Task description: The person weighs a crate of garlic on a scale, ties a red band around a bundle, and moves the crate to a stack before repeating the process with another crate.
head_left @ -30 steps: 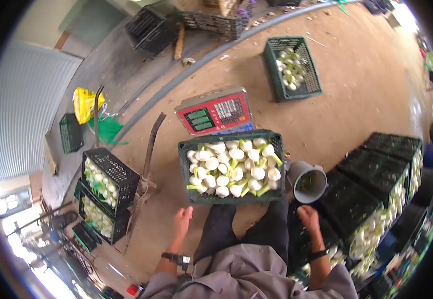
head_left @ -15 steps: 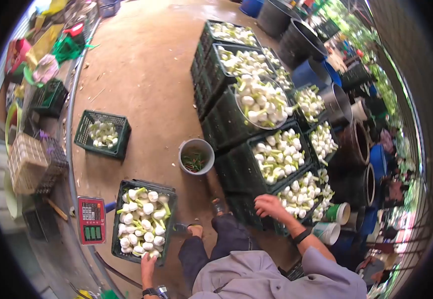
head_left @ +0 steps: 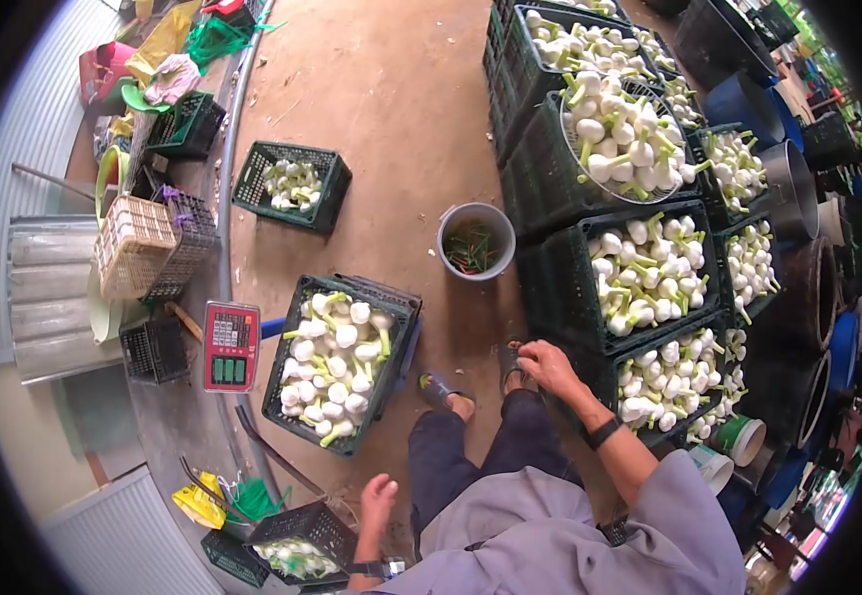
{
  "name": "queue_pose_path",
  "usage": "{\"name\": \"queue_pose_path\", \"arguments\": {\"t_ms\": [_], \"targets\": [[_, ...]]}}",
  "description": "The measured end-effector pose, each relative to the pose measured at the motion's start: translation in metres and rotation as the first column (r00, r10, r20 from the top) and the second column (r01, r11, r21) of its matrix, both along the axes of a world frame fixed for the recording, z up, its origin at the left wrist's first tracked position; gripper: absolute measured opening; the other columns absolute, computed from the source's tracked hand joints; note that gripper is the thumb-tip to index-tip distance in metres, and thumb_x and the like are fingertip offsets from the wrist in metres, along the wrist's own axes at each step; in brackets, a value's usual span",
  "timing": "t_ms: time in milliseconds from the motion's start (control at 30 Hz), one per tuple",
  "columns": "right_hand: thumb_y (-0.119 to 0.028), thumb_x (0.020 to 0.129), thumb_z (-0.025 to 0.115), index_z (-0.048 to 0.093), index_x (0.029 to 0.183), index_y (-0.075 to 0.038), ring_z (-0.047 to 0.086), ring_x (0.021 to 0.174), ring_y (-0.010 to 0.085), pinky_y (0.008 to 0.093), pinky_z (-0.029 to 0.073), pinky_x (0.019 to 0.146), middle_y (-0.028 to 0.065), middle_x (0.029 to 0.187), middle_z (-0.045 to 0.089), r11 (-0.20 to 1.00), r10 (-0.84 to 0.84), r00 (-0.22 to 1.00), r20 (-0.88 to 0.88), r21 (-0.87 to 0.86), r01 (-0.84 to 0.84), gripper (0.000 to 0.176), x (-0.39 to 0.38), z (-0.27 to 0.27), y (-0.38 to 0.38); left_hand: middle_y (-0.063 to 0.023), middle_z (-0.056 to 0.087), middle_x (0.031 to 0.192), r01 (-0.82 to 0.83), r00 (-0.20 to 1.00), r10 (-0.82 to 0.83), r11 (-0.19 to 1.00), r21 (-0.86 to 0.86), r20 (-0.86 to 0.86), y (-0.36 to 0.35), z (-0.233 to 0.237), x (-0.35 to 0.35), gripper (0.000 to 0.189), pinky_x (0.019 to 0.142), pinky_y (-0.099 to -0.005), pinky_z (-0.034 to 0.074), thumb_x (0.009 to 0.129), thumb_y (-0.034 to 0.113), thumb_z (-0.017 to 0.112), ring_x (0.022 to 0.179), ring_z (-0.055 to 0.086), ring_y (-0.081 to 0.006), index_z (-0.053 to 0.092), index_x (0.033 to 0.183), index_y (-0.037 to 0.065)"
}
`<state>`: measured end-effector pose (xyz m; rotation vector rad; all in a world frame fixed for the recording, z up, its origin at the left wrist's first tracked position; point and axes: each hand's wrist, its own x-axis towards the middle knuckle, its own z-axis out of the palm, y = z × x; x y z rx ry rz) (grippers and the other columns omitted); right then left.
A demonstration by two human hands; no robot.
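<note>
My left hand (head_left: 378, 498) hangs over the floor just below the nearest green crate (head_left: 399, 375), not touching it. Its fingers are curled in, with nothing visible in them. That crate sits on the scale and is heaped with white bulbs (head_left: 337, 359) with short green stems, like fresh garlic. My right hand (head_left: 548, 367) is in the air left of the stacked crates, its fingers loosely bent and apart, holding nothing visible. The scale's red display panel (head_left: 232, 347) stands left of the crate.
Stacked dark crates (head_left: 550, 278) full of bulbs line the right side, with a round basket (head_left: 567, 149) of bulbs on top. A grey bucket (head_left: 448, 243) stands ahead. Another green crate (head_left: 252, 188), partly filled, is farther off. A crate of bulbs (head_left: 307, 521) lies at lower left.
My left hand has let go of the bulbs at the near edge of the crate and drawn back from it. My right hand has lowered. The view has turned left and down.
</note>
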<state>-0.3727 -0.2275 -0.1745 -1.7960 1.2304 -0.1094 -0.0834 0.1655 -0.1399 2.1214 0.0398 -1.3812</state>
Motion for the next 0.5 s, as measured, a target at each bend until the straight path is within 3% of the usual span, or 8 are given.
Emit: {"name": "queue_pose_path", "arguments": {"t_ms": [100, 167, 267, 333, 400, 467, 500], "targets": [[-0.025, 0.084, 0.065, 0.070, 0.099, -0.004, 0.063, 0.098, 0.0362, 0.0438, 0.050, 0.085, 0.0170, 0.095, 0.066, 0.997, -0.074, 0.996, -0.057, 0.003, 0.074, 0.027, 0.025, -0.037, -0.028, -0.0042, 0.064, 0.102, -0.009, 1.000, 0.009, 1.000, -0.017, 0.007, 0.014, -0.015, -0.017, 0.038, 0.062, -0.0264, 0.053, 0.089, 0.017, 0.071, 0.079, 0.061, -0.0112, 0.061, 0.123, 0.002], [-0.024, 0.083, 0.065, 0.071, 0.098, -0.005, 0.062, 0.096, 0.0373, 0.0452, 0.050, 0.085, 0.0176, 0.095, 0.066, 0.996, -0.071, 0.996, -0.050, -0.048, 0.069, 0.025, 0.036, -0.074, -0.049, -0.0060, 0.065, 0.106, -0.024, 1.000, 0.025, 0.996, 0.087, -0.016, 0.032, -0.012, -0.026, 0.039, 0.064, -0.0272, 0.054, 0.089, 0.017, 0.071, 0.084, 0.063, -0.0127, 0.061, 0.124, 0.002], [-0.021, 0.083, 0.064, 0.070, 0.096, -0.004, 0.063, 0.098, 0.0360, 0.0431, 0.051, 0.085, 0.0176, 0.098, 0.066, 0.998, 0.012, 0.985, -0.172, -0.061, -0.023, 0.022, 0.057, -0.124, -0.089, -0.0091, 0.066, 0.112, -0.145, 0.989, 0.148, 0.981, 0.132, -0.009, 0.059, -0.023, -0.024, 0.041, 0.069, -0.0295, 0.056, 0.090, 0.017, 0.070, 0.089, 0.066, -0.0160, 0.059, 0.125, -0.001], [-0.021, 0.084, 0.064, 0.068, 0.095, -0.004, 0.062, 0.098, 0.0369, 0.0451, 0.051, 0.084, 0.0176, 0.100, 0.064, 0.993, 0.040, 0.974, -0.223, -0.102, -0.065, 0.021, 0.076, -0.165, -0.121, -0.0079, 0.066, 0.106, -0.364, 0.927, 0.374, 0.913, 0.185, -0.024, 0.083, -0.029, -0.038, 0.039, 0.071, -0.0269, 0.054, 0.090, 0.016, 0.071, 0.084, 0.064, -0.0143, 0.060, 0.123, 0.000], [-0.018, 0.082, 0.064, 0.069, 0.094, -0.006, 0.061, 0.095, 0.0371, 0.0473, 0.050, 0.081, 0.0170, 0.097, 0.062, 0.950, 0.149, 0.940, -0.307, -0.218, -0.222, 0.018, 0.092, -0.223, -0.153, -0.0110, 0.066, 0.108, -0.252, 0.964, 0.267, 0.899, 0.359, 0.007, 0.117, -0.041, -0.049, 0.034, 0.076, -0.0340, 0.054, 0.095, 0.023, 0.064, 0.091, 0.064, -0.0218, 0.062, 0.122, 0.003], [-0.017, 0.081, 0.064, 0.069, 0.094, -0.007, 0.061, 0.096, 0.0363, 0.0478, 0.050, 0.081, 0.0161, 0.099, 0.062, 0.918, 0.225, 0.894, -0.387, -0.224, -0.328, 0.017, 0.101, -0.290, -0.178, -0.0069, 0.066, 0.104, -0.304, 0.939, 0.342, 0.864, 0.402, -0.025, 0.113, -0.040, -0.068, 0.033, 0.064, -0.0301, 0.052, 0.094, 0.019, 0.066, 0.079, 0.064, -0.0172, 0.061, 0.124, 0.005], [-0.017, 0.081, 0.063, 0.071, 0.093, -0.008, 0.059, 0.100, 0.0347, 0.0500, 0.047, 0.085, 0.0145, 0.103, 0.062, 0.881, 0.287, 0.827, -0.483, -0.206, -0.425, 0.017, 0.106, -0.320, -0.192, -0.0064, 0.066, 0.103, -0.320, 0.920, 0.388, 0.821, 0.473, -0.051, 0.104, -0.041, -0.075, 0.035, 0.065, -0.0310, 0.053, 0.094, 0.020, 0.066, 0.080, 0.064, -0.0176, 0.060, 0.125, 0.004]]}}
